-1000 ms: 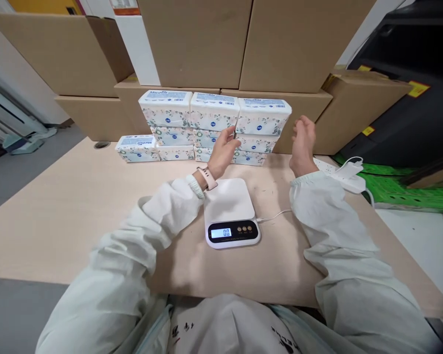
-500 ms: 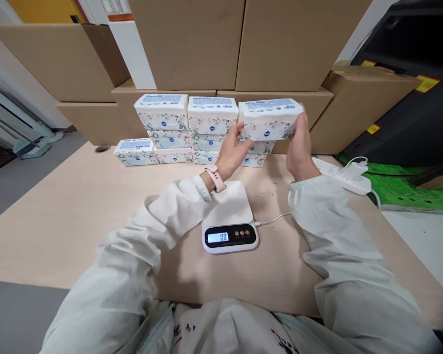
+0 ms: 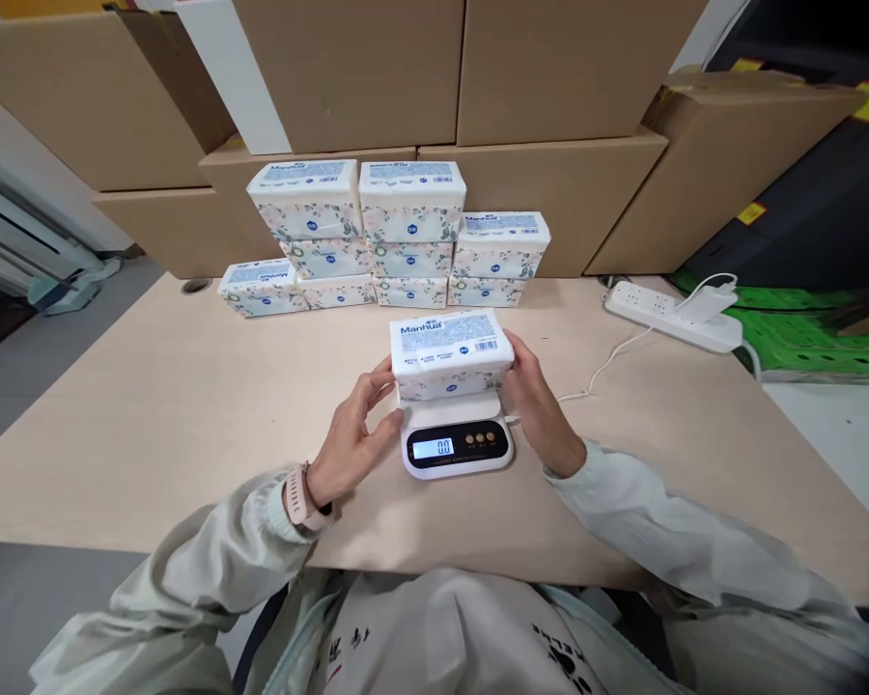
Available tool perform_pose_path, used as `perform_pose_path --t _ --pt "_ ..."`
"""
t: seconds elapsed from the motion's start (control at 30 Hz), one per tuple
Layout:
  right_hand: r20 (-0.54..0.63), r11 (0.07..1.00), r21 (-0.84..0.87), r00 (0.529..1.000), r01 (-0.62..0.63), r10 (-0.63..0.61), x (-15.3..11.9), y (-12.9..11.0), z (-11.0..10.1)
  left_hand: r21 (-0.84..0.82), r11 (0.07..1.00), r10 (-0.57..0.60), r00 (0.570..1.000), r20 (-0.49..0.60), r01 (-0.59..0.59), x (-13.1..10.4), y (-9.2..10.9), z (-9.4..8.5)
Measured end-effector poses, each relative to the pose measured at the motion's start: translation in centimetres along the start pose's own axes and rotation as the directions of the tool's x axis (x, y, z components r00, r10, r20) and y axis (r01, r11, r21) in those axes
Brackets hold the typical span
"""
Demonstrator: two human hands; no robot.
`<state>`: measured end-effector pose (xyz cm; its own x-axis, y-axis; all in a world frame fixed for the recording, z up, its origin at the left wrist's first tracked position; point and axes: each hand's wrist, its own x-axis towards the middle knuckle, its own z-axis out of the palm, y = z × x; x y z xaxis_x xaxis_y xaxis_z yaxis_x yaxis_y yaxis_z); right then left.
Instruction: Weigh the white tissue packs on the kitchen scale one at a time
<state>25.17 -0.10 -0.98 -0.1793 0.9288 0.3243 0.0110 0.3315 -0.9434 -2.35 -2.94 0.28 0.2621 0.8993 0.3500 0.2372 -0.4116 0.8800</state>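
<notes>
Between my two hands is a white tissue pack (image 3: 450, 355) with a blue label and floral sides, over the plate of a white kitchen scale (image 3: 458, 450). The scale's lit display reads 0.0. My left hand (image 3: 358, 430), with a pink watch at the wrist, grips the pack's left end. On its right end my right hand (image 3: 540, 401) presses with the fingers along the side. Whether the pack rests on the plate I cannot tell. Behind it stand stacked tissue packs (image 3: 411, 203) of the same kind, the right stack (image 3: 503, 246) lower than the two beside it.
Cardboard boxes (image 3: 550, 193) line the back of the wooden table (image 3: 152, 425). A white power strip (image 3: 673, 317) lies at the right, and a thin cable (image 3: 608, 362) runs to the scale. One single tissue pack (image 3: 262, 288) sits at the left end of the row.
Both hands have brought the top tissue pack from the right stack toward me and down over the scale. The camera view has shifted slightly.
</notes>
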Motion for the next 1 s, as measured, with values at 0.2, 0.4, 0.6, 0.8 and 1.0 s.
perform_pose_path --t 0.2,0.4,0.6,0.8,1.0 --pt "-0.166 0.999 -0.020 0.985 0.036 -0.039 -1.4 2.1 -0.7 0.104 0.992 0.086 0.984 -0.155 -0.070 -1.1 -3.2 0.2" --pt "-0.422 1.000 0.020 0.907 -0.006 0.014 -1.4 2.4 -0.9 0.130 0.991 0.069 0.971 -0.227 -0.040 -1.2 -3.6 -0.6" --pt "-0.389 1.000 0.004 0.921 -0.007 0.008 -1.5 2.6 -0.8 0.096 0.995 0.053 0.971 -0.233 -0.031 -1.2 -3.6 -0.5" --pt "-0.374 1.000 -0.005 0.928 0.000 -0.002 -1.7 2.8 -0.7 0.077 0.997 0.011 0.973 -0.230 0.007 -1.1 -3.4 -0.5" --pt "-0.360 1.000 0.008 0.933 -0.007 0.010 -1.6 2.6 -0.6 0.043 0.998 -0.031 0.968 -0.247 0.043 -1.0 -3.1 -0.4"
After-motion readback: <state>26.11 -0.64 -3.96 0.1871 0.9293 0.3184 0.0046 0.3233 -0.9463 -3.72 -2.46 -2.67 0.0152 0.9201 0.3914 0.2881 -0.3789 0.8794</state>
